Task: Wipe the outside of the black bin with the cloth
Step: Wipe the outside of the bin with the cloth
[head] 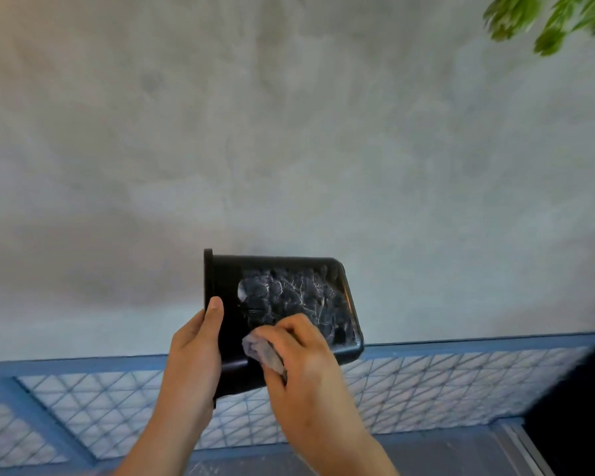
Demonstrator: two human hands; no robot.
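Head camera view shows two hands, one black bin [279, 300] and one cloth [262, 352]. The bin is held up in the air, tipped on its side, in front of a gray wall [289, 132]. Its rim [208, 276] points to the left and its closed bottom points to the right and a bit down.

The left hand [194, 355] grips the bin at the rim end. Its thumb [213, 316] lies flat on the outer side, just by the rim. The other fingers go around behind the rim, so they are hidden. The right hand [303, 359] is closed around the small gray cloth and presses it on the side of the bin that faces the camera. Only a bunched bit of cloth pokes out past the fingers; the rest is tucked under the hand.

The side of the bin has many pale, cracked-looking marks [289, 297] across its middle. It is hard to say if they are dust, scratches or a print. The inside of the bin cannot be seen from here.

Below the bin runs one blue frame with criss-cross mesh [83, 400]. It is blurry. In the top right corner hang some green leaves [550, 18], cut off by the edge, so the plant itself does not show. At the far right edge sits one dark shape [577, 407], too blurred and cut off to name. Both arms run out of the bottom of the picture.
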